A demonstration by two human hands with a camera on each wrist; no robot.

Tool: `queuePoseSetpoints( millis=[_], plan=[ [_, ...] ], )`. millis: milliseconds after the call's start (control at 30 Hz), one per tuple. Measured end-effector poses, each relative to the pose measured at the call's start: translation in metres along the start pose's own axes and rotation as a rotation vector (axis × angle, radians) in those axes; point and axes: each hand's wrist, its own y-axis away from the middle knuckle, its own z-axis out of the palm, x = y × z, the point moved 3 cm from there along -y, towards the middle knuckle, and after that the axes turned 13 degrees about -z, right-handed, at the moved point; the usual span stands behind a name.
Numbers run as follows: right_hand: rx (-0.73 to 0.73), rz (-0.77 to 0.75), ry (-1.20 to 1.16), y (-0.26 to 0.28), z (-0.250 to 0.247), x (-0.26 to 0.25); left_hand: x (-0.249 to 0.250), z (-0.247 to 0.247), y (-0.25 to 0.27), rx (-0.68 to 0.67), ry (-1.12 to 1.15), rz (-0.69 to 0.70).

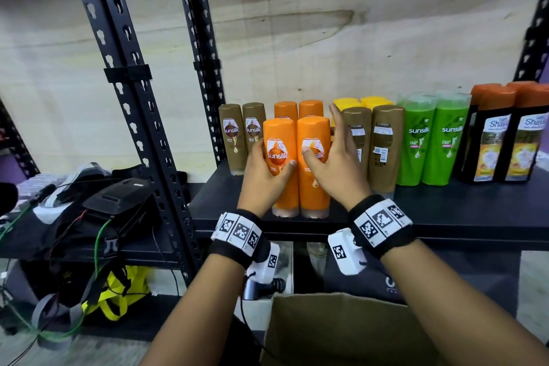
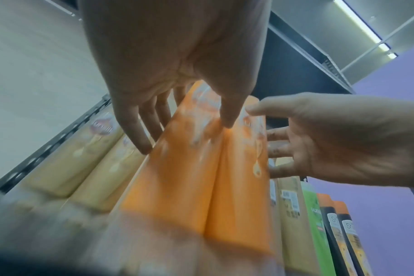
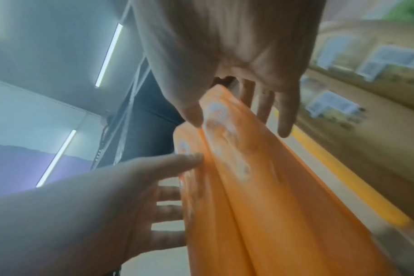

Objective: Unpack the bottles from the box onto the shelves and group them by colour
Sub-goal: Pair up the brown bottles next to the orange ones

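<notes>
Two orange bottles stand side by side at the front edge of the black shelf (image 1: 445, 211). My left hand (image 1: 271, 162) grips the left orange bottle (image 1: 282, 187), thumb on its label and fingers round its left side. My right hand (image 1: 326, 142) lies against the right orange bottle (image 1: 315, 187), with straight fingers along its right side and the thumb on its front. Both wrist views are blurred; the left wrist view shows the left bottle (image 2: 173, 186), the right wrist view the right bottle (image 3: 260, 186). The open cardboard box (image 1: 326, 330) is below my arms, its inside hidden.
Two more orange bottles (image 1: 298, 110) stand behind. Brown bottles (image 1: 234, 140) are at the left, and more brown bottles (image 1: 383, 145) at the right in front of yellow ones (image 1: 350, 104). Further right are green bottles (image 1: 427, 140) and black orange-capped bottles (image 1: 505, 142). Bags and cables (image 1: 104, 217) fill the neighbouring shelf.
</notes>
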Motion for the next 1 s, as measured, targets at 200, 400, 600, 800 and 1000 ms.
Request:
queuePoseSetpoints(
  millis=[200,400,600,800,1000],
  plan=[
    [-0.214,0.063,0.214,-0.009,-0.003,-0.006,0.016,-0.009,-0.013,-0.017,-0.233,0.015],
    [-0.161,0.046,0.230,-0.016,0.009,-0.001,0.017,-0.003,-0.026,-0.008,-0.221,-0.038],
    [-0.143,0.099,0.274,-0.034,0.028,0.013,0.015,0.011,-0.050,-0.018,-0.208,-0.076],
    [-0.149,0.146,0.304,-0.050,0.043,0.030,0.012,0.024,-0.082,-0.039,-0.198,-0.131],
    [-0.172,0.176,0.285,-0.059,0.051,0.038,0.010,0.034,-0.100,-0.077,-0.144,-0.173]
  ],
)
